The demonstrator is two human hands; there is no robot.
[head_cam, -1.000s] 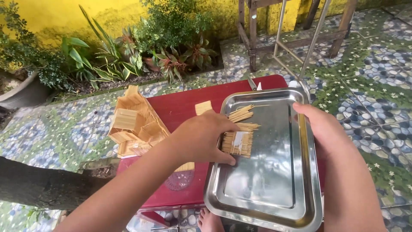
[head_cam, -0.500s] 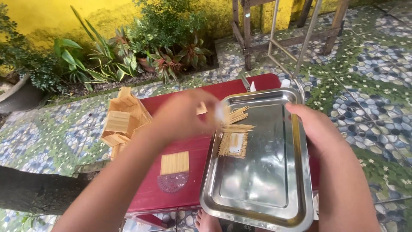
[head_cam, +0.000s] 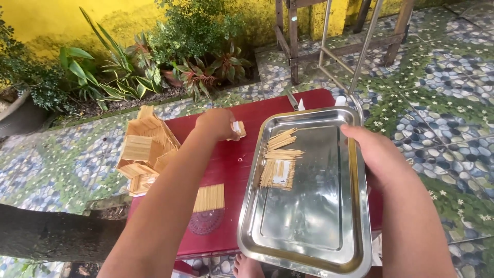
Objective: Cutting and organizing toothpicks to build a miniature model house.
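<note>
From the head camera, the left hand (head_cam: 218,123) pinches a small bundle of pale wooden sticks (head_cam: 239,128) above the dark red table (head_cam: 226,164). The right hand (head_cam: 378,154) grips the shiny rectangular steel tray (head_cam: 309,226) by its edge. The tray overhangs the table's near edge, so a loosened grip could tip it.

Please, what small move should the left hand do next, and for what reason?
Probably carry the small stick bundle to the steel tray and set it down. The left hand pinches it above the red table, beside the tray, where similar sticks already lie; the right hand steadies the rim.
</note>
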